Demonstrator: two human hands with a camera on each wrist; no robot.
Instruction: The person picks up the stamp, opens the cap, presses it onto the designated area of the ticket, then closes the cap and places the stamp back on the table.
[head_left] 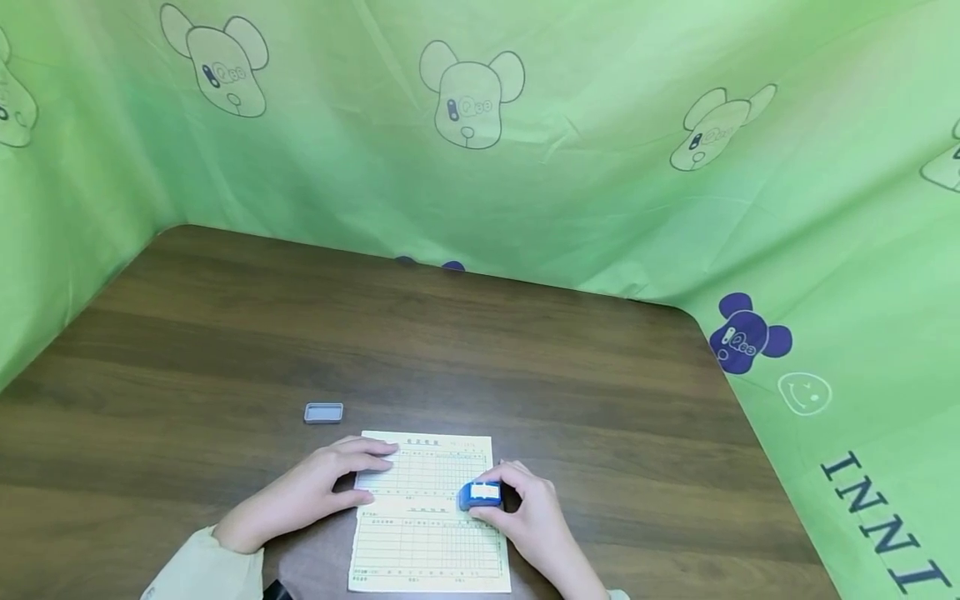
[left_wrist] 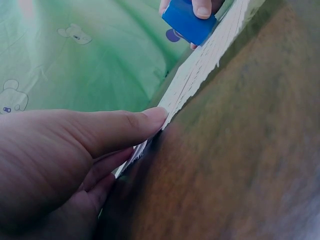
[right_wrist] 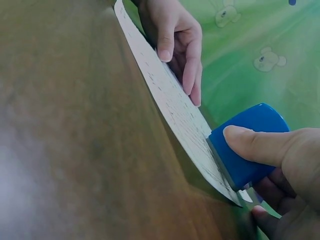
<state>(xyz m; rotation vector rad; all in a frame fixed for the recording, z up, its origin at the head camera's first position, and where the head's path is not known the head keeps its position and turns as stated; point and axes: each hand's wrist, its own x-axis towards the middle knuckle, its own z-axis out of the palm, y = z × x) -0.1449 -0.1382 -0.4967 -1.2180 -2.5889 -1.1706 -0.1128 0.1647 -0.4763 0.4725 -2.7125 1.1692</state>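
A pad of printed forms (head_left: pixel 427 550) with ruled tables lies on the table in front of me. My right hand (head_left: pixel 528 504) pinches a blue stamp (head_left: pixel 480 494) between thumb and fingers, over the right part of the pad. In the right wrist view the lower edge of the blue stamp (right_wrist: pixel 247 145) meets the paper. My left hand (head_left: pixel 337 479) rests on the pad's left edge with fingers extended. Its thumb (left_wrist: pixel 135 125) touches the layered paper edge in the left wrist view.
A small grey rectangular cap (head_left: pixel 323 413) lies on the wooden table (head_left: pixel 450 350), beyond my left hand. Green curtains (head_left: pixel 360 167) with bear-head prints surround the table at the back and sides.
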